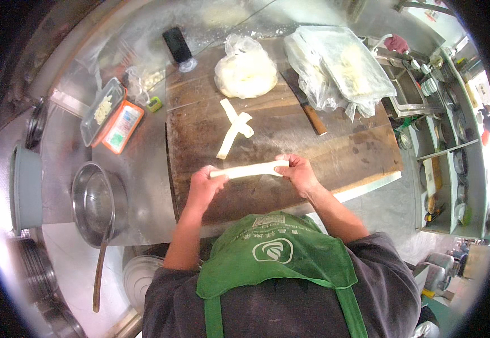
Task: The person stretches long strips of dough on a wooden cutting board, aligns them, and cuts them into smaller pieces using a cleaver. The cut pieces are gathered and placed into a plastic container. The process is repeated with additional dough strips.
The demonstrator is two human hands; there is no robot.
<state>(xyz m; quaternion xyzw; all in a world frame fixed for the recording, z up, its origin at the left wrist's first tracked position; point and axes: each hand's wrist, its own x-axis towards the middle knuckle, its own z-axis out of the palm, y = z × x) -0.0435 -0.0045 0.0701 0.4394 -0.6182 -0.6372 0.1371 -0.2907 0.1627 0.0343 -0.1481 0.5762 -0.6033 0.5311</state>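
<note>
A strip of pale dough [251,170] is stretched between my two hands above the near part of a wooden board [346,148]. My left hand [206,186] pinches its left end, and my right hand [298,173] pinches its right end. Beyond them on the board lie crossed dough strips [235,129]. Further back sits a clear plastic bag with a large lump of dough [247,74]. A cleaver with a wooden handle [314,119] lies to its right, its blade partly beside plastic wrapping.
A tray wrapped in plastic [350,63] rests at the board's back right. To the left are a plastic container [103,110], an orange-and-white box [122,126], a green timer [154,104] and a metal bowl [118,203] with a long-handled strainer. A black phone [176,44] stands at the back.
</note>
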